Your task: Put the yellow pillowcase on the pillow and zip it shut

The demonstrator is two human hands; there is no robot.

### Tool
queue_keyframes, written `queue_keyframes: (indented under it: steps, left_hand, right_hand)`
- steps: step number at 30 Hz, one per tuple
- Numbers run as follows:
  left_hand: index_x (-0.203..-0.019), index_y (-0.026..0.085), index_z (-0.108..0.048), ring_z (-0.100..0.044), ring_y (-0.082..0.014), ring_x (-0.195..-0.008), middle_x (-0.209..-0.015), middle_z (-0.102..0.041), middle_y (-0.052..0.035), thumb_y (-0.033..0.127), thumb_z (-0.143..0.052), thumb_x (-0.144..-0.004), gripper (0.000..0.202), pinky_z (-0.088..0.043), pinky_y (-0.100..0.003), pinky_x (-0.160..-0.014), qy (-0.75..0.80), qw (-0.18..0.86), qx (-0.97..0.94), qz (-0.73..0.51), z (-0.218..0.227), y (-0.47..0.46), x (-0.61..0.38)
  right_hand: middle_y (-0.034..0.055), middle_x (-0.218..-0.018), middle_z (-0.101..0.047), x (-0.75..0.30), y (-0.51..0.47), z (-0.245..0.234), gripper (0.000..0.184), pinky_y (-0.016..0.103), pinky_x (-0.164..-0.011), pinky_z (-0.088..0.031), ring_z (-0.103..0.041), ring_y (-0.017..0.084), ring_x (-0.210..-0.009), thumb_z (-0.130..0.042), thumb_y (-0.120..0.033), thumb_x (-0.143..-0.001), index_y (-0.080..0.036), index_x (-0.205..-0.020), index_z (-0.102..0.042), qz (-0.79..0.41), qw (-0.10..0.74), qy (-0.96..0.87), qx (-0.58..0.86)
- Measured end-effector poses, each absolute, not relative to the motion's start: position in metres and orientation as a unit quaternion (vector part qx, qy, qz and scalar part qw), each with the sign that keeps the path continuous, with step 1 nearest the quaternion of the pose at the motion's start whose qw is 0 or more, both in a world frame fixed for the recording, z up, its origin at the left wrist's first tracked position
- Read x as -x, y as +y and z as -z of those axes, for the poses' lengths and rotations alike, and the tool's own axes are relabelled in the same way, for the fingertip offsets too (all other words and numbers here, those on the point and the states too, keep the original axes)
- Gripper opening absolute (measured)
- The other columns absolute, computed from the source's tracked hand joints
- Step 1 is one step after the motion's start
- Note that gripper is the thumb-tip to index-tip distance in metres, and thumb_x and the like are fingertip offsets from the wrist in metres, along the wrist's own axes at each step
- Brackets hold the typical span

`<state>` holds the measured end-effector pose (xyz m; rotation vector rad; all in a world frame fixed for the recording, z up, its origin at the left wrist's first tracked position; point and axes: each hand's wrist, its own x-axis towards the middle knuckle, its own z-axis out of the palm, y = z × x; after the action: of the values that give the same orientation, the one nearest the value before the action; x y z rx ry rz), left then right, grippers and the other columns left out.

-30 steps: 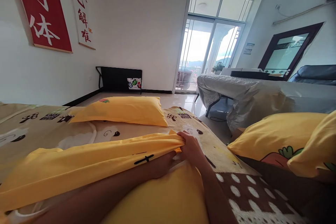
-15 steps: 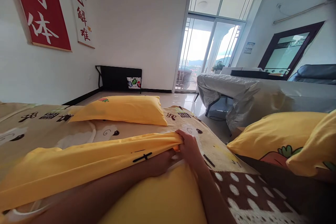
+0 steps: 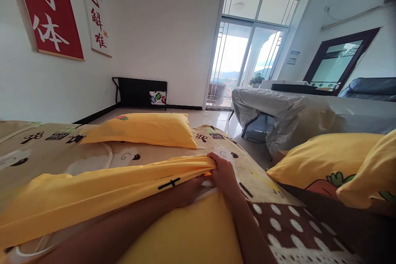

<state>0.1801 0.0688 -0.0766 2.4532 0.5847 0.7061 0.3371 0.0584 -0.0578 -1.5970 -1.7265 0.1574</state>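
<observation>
A yellow pillowcase point(image 3: 93, 192) lies stretched across the bed in front of me, with a yellow pillow point(image 3: 192, 235) under my arms. My right hand point(image 3: 224, 173) is closed on the far open edge of the pillowcase, fingers curled over the cloth. My left hand point(image 3: 185, 192) reaches under that same edge; its fingers are tucked inside the cloth and hidden.
A second yellow pillow point(image 3: 145, 129) lies farther up the patterned bed sheet point(image 3: 46, 148). Two more yellow pillows point(image 3: 324, 161) sit at the right on a brown dotted cover point(image 3: 297, 231). Beyond are a plastic-covered table point(image 3: 293, 111), a glass balcony door point(image 3: 244, 62) and wall banners point(image 3: 49, 12).
Almost nothing has moved. My right hand has shifted its grip slightly along the pillowcase edge, and the view has tilted a little.
</observation>
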Motion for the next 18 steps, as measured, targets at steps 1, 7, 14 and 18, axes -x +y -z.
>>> queue_keyframes:
  steps: [1,7,14,18]
  left_hand:
    - [-0.137,0.016,-0.046,-0.029,-0.0218,-0.138,-0.149,-0.029,-0.0048,0.022,-0.037,-0.092,0.046,-0.016,-0.041,-0.118,0.229,0.252,-0.903,-0.263,0.076,0.068,-0.178]
    - [-0.129,0.023,-0.055,-0.050,-0.0207,-0.122,-0.132,-0.054,-0.0015,0.036,-0.044,-0.092,0.041,-0.033,-0.037,-0.111,0.283,0.312,-0.856,-0.300,0.074,0.064,-0.169]
    - [-0.133,0.021,-0.050,-0.033,-0.0232,-0.135,-0.146,-0.037,-0.0025,0.029,-0.042,-0.091,0.044,-0.020,-0.038,-0.117,0.241,0.146,-0.920,-0.272,0.068,0.049,-0.159]
    - [-0.129,0.022,-0.054,-0.031,-0.0219,-0.136,-0.145,-0.038,-0.0004,0.027,-0.039,-0.091,0.041,-0.018,-0.038,-0.118,0.245,0.156,-0.922,-0.256,0.062,0.048,-0.161]
  right_hand:
    - [0.0006,-0.077,-0.066,-0.337,0.058,0.057,0.039,0.024,-0.068,-0.034,-0.056,0.017,-0.075,-0.040,-0.010,-0.060,-0.021,-0.089,-0.062,-0.062,0.388,-0.677,0.622]
    - [0.0010,-0.077,-0.066,-0.334,0.054,0.055,0.035,0.025,-0.069,-0.035,-0.057,0.017,-0.074,-0.041,-0.012,-0.059,-0.020,-0.087,-0.061,-0.071,0.422,-0.673,0.604]
    - [-0.0006,-0.073,-0.064,-0.335,0.050,0.053,0.036,0.024,-0.066,-0.033,-0.053,0.015,-0.069,-0.039,-0.012,-0.056,-0.020,-0.083,-0.061,-0.071,0.445,-0.680,0.579]
    - [-0.0014,-0.070,-0.063,-0.336,0.051,0.054,0.034,0.024,-0.064,-0.033,-0.052,0.014,-0.067,-0.040,-0.013,-0.055,-0.021,-0.081,-0.061,-0.077,0.454,-0.678,0.573]
